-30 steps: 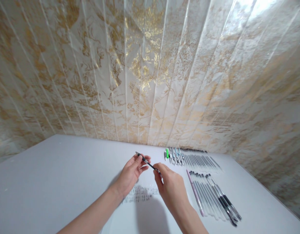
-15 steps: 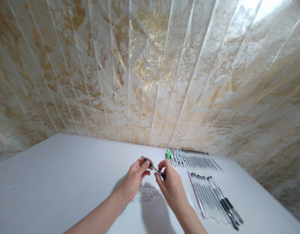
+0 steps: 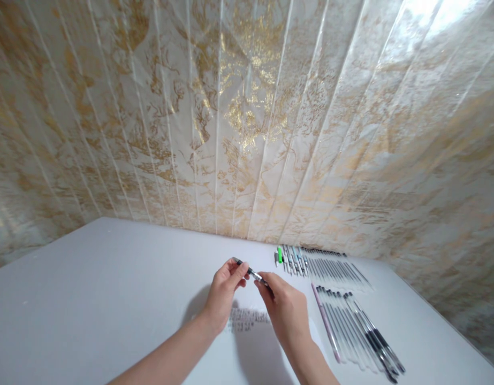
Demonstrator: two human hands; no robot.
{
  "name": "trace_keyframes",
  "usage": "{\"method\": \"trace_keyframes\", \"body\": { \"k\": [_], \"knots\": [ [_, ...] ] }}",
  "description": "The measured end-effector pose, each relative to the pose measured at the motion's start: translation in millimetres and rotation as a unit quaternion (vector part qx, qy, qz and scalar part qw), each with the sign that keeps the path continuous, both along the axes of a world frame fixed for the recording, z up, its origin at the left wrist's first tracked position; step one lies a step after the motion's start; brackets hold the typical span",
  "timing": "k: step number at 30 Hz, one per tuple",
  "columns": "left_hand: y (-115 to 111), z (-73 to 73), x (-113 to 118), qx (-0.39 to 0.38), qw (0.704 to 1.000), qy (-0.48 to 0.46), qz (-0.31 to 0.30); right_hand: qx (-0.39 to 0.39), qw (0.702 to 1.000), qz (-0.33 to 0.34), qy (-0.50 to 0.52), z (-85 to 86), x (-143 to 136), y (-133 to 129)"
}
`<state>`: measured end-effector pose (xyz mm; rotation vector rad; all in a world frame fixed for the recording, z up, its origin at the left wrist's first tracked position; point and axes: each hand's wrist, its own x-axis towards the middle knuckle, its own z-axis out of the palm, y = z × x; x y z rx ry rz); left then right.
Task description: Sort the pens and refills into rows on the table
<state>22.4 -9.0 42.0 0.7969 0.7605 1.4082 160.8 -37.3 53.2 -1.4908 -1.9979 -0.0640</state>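
A slim pen (image 3: 255,275) with black ends and a silvery clear middle is held slantwise between both hands, above the white table. My left hand (image 3: 226,283) pinches its upper left end between thumb and fingers. Closed round the lower right end is my right hand (image 3: 285,302), whose fingers hide most of that end. Below the hands lies a white sheet of paper (image 3: 266,342) with rows of dark handwriting, partly covered by my right hand and shadow.
Several clear pens with black grips (image 3: 377,337) lie to the right, beside slim refills (image 3: 339,321) and a pink pen (image 3: 326,323). Farther back are a green cap-like piece (image 3: 279,255), short pen parts (image 3: 295,260) and a row of grey refills (image 3: 337,270). A gold-patterned curtain (image 3: 247,117) borders the table (image 3: 110,289).
The fingers of my right hand have closed further round the pen's lower end, covering more of it. My left hand keeps its pinch. The view has shifted slightly.
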Motion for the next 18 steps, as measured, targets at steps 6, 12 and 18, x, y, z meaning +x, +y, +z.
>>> {"method": "trace_keyframes", "body": {
  "k": [6, 12, 18],
  "knots": [
    [-1.0, 2.6, -0.5, -0.015, 0.999, -0.007, 0.034, 0.085, 0.996, 0.016, -0.005, 3.6, -4.6, -3.0],
    [1.4, 2.3, -3.2, -0.005, 1.000, -0.008, -0.011, -0.105, 0.982, 0.022, 0.155, 7.3, 3.5, 1.0],
    [0.1, 3.9, -3.6, -0.002, 0.996, -0.051, -0.069, -0.235, 0.919, 0.086, 0.306, 3.0, 8.7, 9.4]
  ]
}}
